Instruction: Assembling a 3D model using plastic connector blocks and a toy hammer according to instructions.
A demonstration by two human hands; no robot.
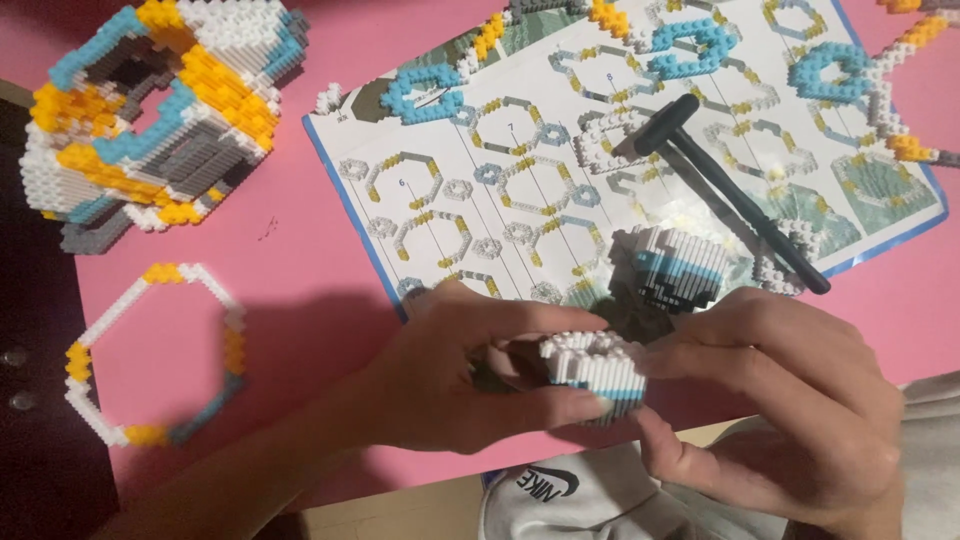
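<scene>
Both hands, left (470,375) and right (770,400), pinched the small block ring (597,372) by its sides; it looked light, stiff but easily crumbled.

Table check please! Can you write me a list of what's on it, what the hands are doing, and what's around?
Surface: pink table.
Job's things: small white block piece with a blue stripe, pinched between both hands.
Clutter: big block model; hexagon ring; instruction sheet carrying loose rings, a striped chunk and a black hammer tool.
Grippers: left hand and right hand both grip the piece.
Cables: nothing seen.
Surroundings: white cloth below.
</scene>
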